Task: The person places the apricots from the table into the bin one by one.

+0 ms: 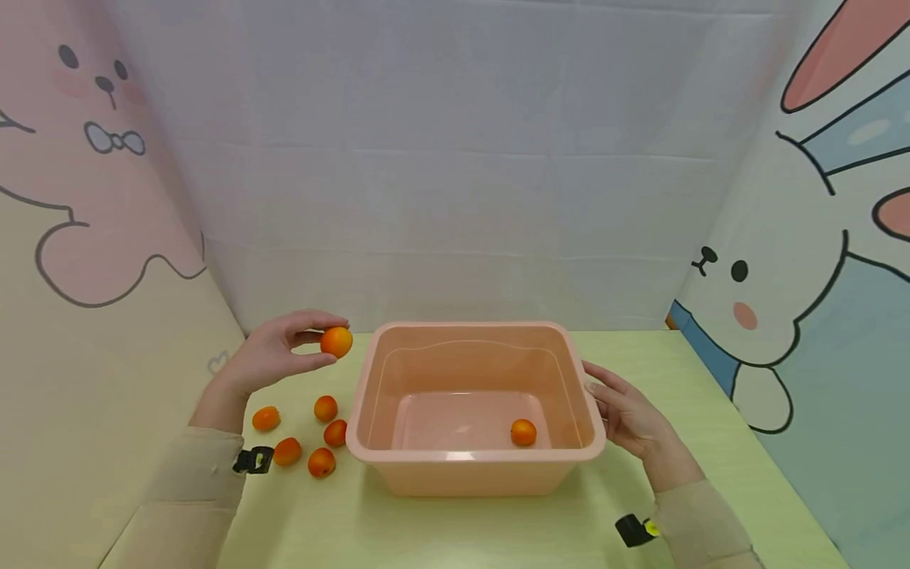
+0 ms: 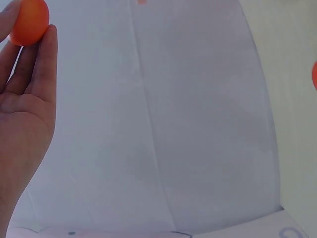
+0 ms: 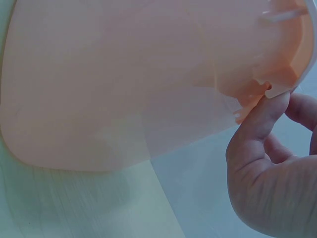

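In the head view, my left hand [image 1: 284, 348] pinches a small orange fruit [image 1: 336, 342] between thumb and fingertips, raised left of the pink plastic basin [image 1: 476, 456]. The left wrist view shows the same fruit [image 2: 30, 22] at the fingertips of the left hand [image 2: 27, 104]. One orange fruit [image 1: 523, 432] lies inside the basin, towards its near right. At the basin's right side, my right hand [image 1: 629, 411] holds the rim. In the right wrist view, the thumb of the right hand [image 3: 267, 163] touches the rim's underside, with the other fingers partly hidden behind it.
Several more fruits lie on the pale table [image 1: 469, 537] left of the basin, among them a nearer fruit [image 1: 321, 462] and a leftmost fruit [image 1: 266, 419]. A white sheet [image 1: 455, 174] stands behind the table. Printed cartoon panels flank both sides.
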Motion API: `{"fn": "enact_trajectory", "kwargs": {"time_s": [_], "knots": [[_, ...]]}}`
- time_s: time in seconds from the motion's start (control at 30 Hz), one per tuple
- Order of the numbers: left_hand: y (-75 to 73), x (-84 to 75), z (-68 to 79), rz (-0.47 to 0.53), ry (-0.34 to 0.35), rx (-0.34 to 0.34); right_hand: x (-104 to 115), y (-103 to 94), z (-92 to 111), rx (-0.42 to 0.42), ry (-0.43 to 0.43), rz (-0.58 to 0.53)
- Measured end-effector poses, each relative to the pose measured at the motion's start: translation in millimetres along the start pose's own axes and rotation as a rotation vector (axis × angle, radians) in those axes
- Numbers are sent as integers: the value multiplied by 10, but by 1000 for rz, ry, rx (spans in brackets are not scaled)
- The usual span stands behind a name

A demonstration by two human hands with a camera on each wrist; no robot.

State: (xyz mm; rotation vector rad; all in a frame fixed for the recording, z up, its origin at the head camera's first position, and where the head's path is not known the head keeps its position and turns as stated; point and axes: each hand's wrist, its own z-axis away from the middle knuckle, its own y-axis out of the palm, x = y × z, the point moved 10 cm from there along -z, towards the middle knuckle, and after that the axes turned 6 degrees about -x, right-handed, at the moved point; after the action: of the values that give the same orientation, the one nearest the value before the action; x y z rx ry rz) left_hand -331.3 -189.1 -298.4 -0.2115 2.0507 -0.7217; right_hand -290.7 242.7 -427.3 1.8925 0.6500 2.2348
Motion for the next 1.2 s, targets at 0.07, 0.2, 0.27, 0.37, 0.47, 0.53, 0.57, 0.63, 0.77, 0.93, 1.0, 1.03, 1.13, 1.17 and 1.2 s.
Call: {"fn": "enact_trajectory", "kwargs": {"time_s": [0.07,0.2,0.27,0.37,0.47,0.53,0.57,0.63,0.77,0.93,1.0,1.03,1.13,1.17,1.2], "knots": [[41,-55,-89,-9,1,14,-3,1,-2,0,0,-1],[131,-172,-246,9,1,43,-4,9,0,10,-1,-9],[177,-236,-320,23,6,56,0,13,3,20,-3,-12],[255,-331,-441,29,23,80,10,13,5,28,-7,-14],[335,-437,-564,38,49,102,15,1,0,20,-8,-12],[386,-517,-643,43,68,114,13,-3,-4,15,-6,-11],[413,-563,-681,50,80,122,11,-5,-4,14,-6,-12],[465,-630,-755,65,90,132,4,-7,-3,14,-4,-13],[576,-765,-887,104,111,147,-4,-12,2,15,-6,-12],[767,-887,-1023,149,163,172,-1,-16,9,25,-12,-7],[873,-896,-1072,164,171,189,1,-15,11,30,-13,-8],[929,-892,-1094,165,171,197,1,-16,11,29,-14,-8],[1107,-866,-1149,163,164,230,-3,-19,4,22,-11,-5],[1168,-856,-1165,158,163,241,-5,-19,1,18,-9,-5],[1227,-844,-1178,160,160,254,-9,-21,-3,13,-6,-4]]}}
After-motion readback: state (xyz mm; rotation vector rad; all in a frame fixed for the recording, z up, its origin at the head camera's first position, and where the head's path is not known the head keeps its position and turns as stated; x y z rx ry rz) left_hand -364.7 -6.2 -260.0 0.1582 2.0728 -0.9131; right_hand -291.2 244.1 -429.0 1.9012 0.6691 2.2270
